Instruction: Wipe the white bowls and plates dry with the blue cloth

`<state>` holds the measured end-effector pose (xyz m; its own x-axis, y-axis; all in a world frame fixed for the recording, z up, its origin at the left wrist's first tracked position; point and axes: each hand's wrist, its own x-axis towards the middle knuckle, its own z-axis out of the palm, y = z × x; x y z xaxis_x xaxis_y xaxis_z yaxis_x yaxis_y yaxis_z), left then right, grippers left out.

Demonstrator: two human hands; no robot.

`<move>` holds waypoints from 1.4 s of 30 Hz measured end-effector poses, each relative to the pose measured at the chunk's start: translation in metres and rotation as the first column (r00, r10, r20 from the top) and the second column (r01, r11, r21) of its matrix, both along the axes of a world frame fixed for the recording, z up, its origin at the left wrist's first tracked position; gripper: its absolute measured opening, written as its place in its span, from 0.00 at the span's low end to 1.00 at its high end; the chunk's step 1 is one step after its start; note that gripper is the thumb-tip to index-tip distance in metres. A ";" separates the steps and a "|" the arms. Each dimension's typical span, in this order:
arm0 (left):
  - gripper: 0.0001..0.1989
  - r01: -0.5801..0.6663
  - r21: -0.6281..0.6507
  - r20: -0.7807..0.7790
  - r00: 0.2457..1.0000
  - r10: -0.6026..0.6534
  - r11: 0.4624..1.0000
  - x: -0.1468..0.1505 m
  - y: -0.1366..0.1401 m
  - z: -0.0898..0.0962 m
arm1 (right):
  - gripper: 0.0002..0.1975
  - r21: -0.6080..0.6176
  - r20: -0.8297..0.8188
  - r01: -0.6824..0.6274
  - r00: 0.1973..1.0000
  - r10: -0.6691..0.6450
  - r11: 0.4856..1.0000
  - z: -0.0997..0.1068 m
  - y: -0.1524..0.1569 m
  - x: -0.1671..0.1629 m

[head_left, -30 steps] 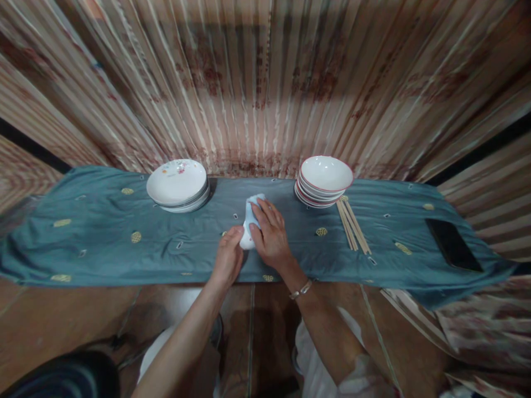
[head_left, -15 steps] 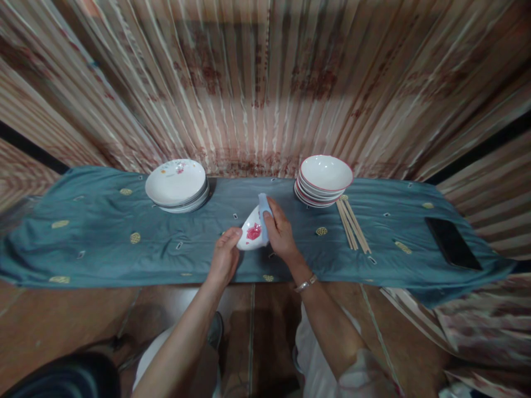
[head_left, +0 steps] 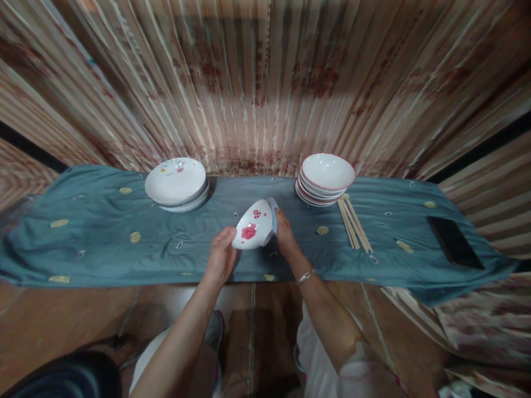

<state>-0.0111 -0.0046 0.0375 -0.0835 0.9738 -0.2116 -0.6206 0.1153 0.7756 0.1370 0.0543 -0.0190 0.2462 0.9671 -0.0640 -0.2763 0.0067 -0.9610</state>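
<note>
Tilted bowl (head_left: 251, 226) in left grip (head_left: 221, 255)

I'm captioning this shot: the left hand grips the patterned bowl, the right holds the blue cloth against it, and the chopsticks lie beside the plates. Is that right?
Not quite: in the head view the chopsticks lie beside the stacked bowls, not the plates. The left hand does grip the patterned bowl, and the right hand holds the blue cloth against it.
</note>
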 end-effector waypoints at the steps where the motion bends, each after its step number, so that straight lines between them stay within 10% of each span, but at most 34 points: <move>1: 0.20 -0.003 0.001 0.001 1.000 0.003 1.000 0.000 0.000 0.000 | 0.29 -0.019 -0.018 0.003 1.000 -0.004 1.000 -0.003 0.001 0.000; 8: 0.19 0.011 0.014 -0.036 0.999 -0.010 1.000 0.001 0.000 0.001 | 0.28 0.007 0.007 0.011 1.000 -0.011 1.000 0.001 -0.002 0.002; 13: 0.21 0.041 0.026 -0.055 0.998 -0.039 0.999 0.001 -0.001 0.001 | 0.25 0.180 0.312 -0.057 0.950 -0.002 0.982 0.021 -0.013 0.004; 20: 0.20 0.052 0.021 -0.025 0.998 -0.051 0.998 0.001 0.000 0.001 | 0.24 0.462 0.766 -0.295 0.607 -0.210 0.836 0.046 -0.039 -0.005; 30: 0.15 0.068 0.059 -0.030 0.997 -0.067 0.996 -0.003 0.001 -0.006 | 0.19 0.440 0.894 -0.480 0.313 -0.321 0.759 0.060 -0.059 -0.027; 37: 0.16 0.055 0.039 -0.025 0.998 -0.054 0.998 -0.001 0.002 0.000 | 0.18 0.418 0.906 -0.453 0.268 -0.327 0.787 0.059 -0.053 -0.021; 42: 0.17 0.070 0.018 -0.016 0.997 -0.069 0.997 0.000 0.000 0.002 | 0.21 0.391 0.888 -0.371 0.393 -0.239 0.842 0.058 -0.045 -0.013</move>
<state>-0.0107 -0.0046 0.0395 -0.0185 0.9810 -0.1929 -0.5996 0.1436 0.7873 0.1238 0.0090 0.0391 -0.2080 0.7866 0.5813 0.6978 0.5358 -0.4753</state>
